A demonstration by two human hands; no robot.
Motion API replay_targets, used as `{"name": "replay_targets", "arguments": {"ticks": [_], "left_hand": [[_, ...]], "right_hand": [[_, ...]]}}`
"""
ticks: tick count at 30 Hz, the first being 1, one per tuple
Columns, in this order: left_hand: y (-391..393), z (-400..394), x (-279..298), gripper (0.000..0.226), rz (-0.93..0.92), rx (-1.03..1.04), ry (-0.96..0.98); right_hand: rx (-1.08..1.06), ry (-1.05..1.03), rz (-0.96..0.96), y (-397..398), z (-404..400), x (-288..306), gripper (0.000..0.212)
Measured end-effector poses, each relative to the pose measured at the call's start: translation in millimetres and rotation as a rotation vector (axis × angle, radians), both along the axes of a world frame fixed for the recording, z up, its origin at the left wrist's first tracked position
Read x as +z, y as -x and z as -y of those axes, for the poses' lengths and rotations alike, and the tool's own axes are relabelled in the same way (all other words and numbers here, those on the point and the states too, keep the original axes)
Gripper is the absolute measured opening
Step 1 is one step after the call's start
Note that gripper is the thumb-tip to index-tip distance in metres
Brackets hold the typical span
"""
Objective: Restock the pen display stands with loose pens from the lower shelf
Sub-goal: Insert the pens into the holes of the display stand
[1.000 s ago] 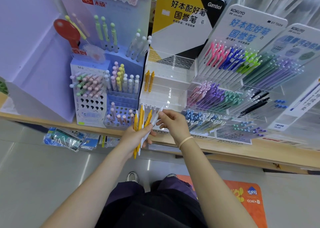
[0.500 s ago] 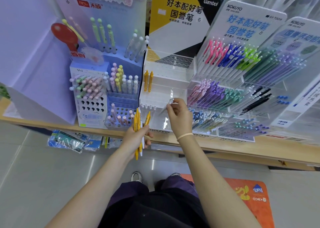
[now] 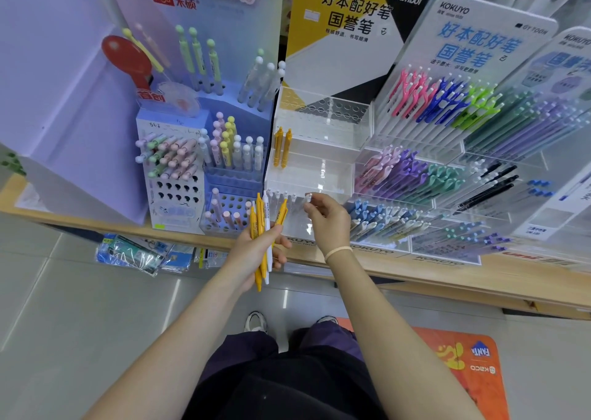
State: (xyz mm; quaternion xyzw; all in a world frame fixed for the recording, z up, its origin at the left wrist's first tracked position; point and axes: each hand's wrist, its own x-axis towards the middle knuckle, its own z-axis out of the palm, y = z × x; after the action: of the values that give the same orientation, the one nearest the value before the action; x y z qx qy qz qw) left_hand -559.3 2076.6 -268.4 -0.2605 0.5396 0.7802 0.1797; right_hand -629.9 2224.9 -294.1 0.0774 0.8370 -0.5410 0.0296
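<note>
The right hand [image 3: 329, 219] pinches a clear pen [image 3: 305, 200] at the front row of the acrylic stand [image 3: 319, 176], while the left hand [image 3: 252, 253] grips a bundle of yellow and white pens [image 3: 262, 234] just left of those fingers — a loosened grip could likely spill the bundle, or a misaimed tip miss its hole

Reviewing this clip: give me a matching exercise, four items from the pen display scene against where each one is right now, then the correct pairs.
Items:
1. bundle of yellow and white pens
2. clear pen
3. two yellow pens
4. wristband

Places:
A. standing in the middle tier of the clear stand
B. on the right forearm
C. gripped in the left hand
D. pinched by the right hand at the stand's bottom row

Pairs: 1-C, 2-D, 3-A, 4-B
</note>
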Motion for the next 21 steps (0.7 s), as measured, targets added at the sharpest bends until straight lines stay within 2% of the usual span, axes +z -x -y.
{"name": "replay_targets", "arguments": {"ticks": [3, 7, 12, 14, 18, 21], "left_hand": [[0.9, 1.5, 0.7, 0.025, 0.005, 0.006, -0.009], [-0.4, 2.2, -0.3, 0.029, 0.006, -0.004, 0.010], [-0.4, 4.6, -0.1, 0.025, 0.001, -0.034, 0.032], [1.1, 4.3, -0.3, 0.023, 0.007, -0.032, 0.028], [3.6, -2.5, -1.8, 0.017, 0.012, -0.015, 0.021], [6.9, -12.3, -2.8, 0.019, 0.012, -0.041, 0.015]], "right_hand": [[0.002, 0.043, 0.020, 4.4, 3.4, -0.8, 0.020], [0.046, -0.006, 0.031, 4.4, 4.6, -4.6, 0.020], [0.004, 0.017, 0.112, 0.4, 3.2, 0.3, 0.006], [0.046, 0.088, 0.181, -3.1, 1.8, 12.8, 0.014], [0.061, 0.381, 0.310, -13.8, -10.4, 35.9, 0.029], [0.071, 0.447, 0.307, -18.4, -19.9, 42.7, 0.022]]}}
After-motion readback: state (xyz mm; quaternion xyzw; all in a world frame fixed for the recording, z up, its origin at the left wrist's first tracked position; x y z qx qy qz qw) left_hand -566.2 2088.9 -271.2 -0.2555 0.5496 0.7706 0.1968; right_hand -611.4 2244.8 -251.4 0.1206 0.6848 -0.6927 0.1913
